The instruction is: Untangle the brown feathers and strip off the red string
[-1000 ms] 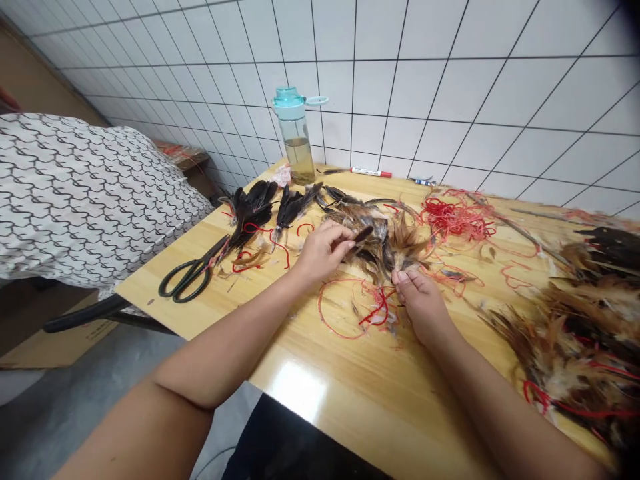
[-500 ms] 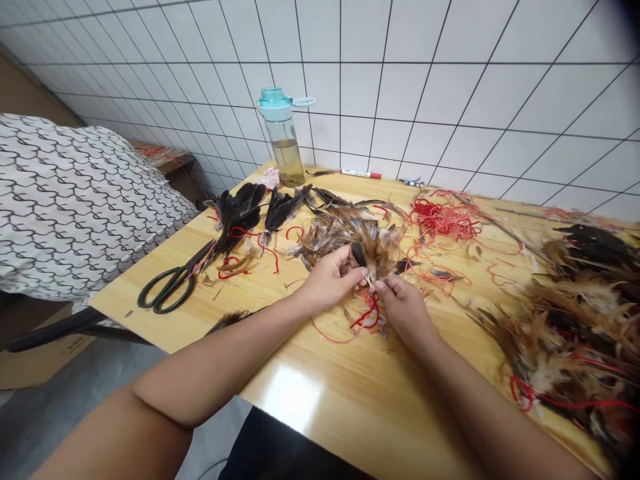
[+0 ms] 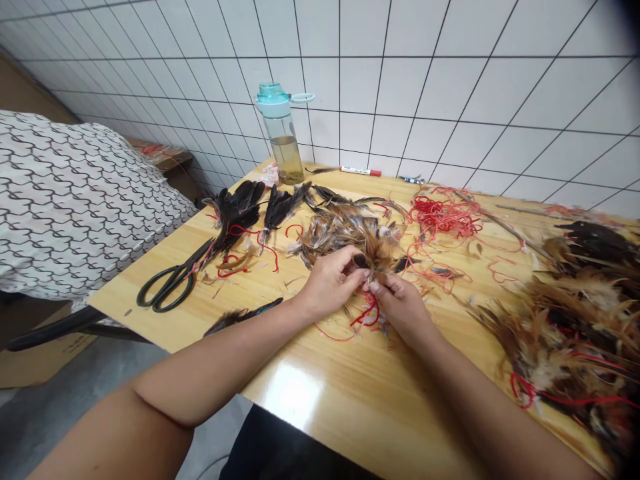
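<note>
My left hand (image 3: 336,283) is closed, pinching a small bunch of feathers (image 3: 376,257) by the quill ends. Against its fingertips, my right hand (image 3: 395,297) is also closed, thumb and finger on the same quills. The bunch has brown and black tips that point away from me. Just beyond it lies a loose pile of brown and grey feathers (image 3: 340,230). Below my fingers a short red string (image 3: 369,312) lies on the table; whether it joins the bunch I cannot tell.
Black scissors (image 3: 173,287) lie at the left beside black feather bundles (image 3: 237,210). A water bottle (image 3: 285,143) and a red marker (image 3: 360,171) stand and lie along the wall. Tangled red string (image 3: 443,217) is behind my right hand. Tied brown feather bundles (image 3: 575,327) cover the table's right side.
My fingertips have drawn closer together over the quills, and the right hand has shifted slightly left. The bunch's tips have turned a little. Other things stay in place.
</note>
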A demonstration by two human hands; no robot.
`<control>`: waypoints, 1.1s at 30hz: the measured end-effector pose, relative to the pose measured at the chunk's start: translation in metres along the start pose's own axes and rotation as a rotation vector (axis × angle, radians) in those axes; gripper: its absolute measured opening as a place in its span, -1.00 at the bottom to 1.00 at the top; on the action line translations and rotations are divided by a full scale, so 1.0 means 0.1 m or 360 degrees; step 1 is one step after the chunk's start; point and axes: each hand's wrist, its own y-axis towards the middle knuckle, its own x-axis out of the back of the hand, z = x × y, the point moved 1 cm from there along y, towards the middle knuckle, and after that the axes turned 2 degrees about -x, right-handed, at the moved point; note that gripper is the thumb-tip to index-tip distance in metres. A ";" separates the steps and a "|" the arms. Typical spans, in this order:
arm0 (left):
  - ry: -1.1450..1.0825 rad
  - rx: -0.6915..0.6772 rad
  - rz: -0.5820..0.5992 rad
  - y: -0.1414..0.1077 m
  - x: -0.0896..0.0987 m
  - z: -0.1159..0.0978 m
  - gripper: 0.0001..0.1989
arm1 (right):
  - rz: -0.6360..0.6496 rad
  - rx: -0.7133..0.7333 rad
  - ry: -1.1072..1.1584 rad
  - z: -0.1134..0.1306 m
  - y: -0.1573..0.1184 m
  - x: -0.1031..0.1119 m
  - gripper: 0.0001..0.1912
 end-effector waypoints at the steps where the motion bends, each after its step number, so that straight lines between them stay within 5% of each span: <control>1: 0.0047 -0.0030 0.0002 0.00 0.01 -0.01 -0.94 | 0.0010 0.0005 0.0004 -0.01 0.00 0.00 -0.81; 6: 0.0216 -0.0136 -0.0026 -0.02 0.02 -0.03 -0.92 | -0.0002 0.0050 -0.0089 -0.06 0.00 0.01 -0.83; 12: -0.0543 0.0358 0.0197 0.04 -0.03 0.09 -0.78 | -0.0087 0.0003 -0.0080 -0.07 0.01 0.01 -0.79; 16: -0.0704 0.0463 0.0395 0.06 -0.06 0.13 -0.77 | -0.0064 0.0085 -0.0299 0.00 0.01 0.03 -0.79; 25: -0.0764 0.0330 0.0388 0.07 -0.10 0.19 -0.69 | -0.0079 0.0132 -0.0726 -0.06 0.00 0.03 -0.75; 33: -0.0228 0.0051 0.0273 0.10 -0.08 0.18 -0.80 | -0.0100 0.0299 -0.1000 -0.13 -0.01 0.03 -0.77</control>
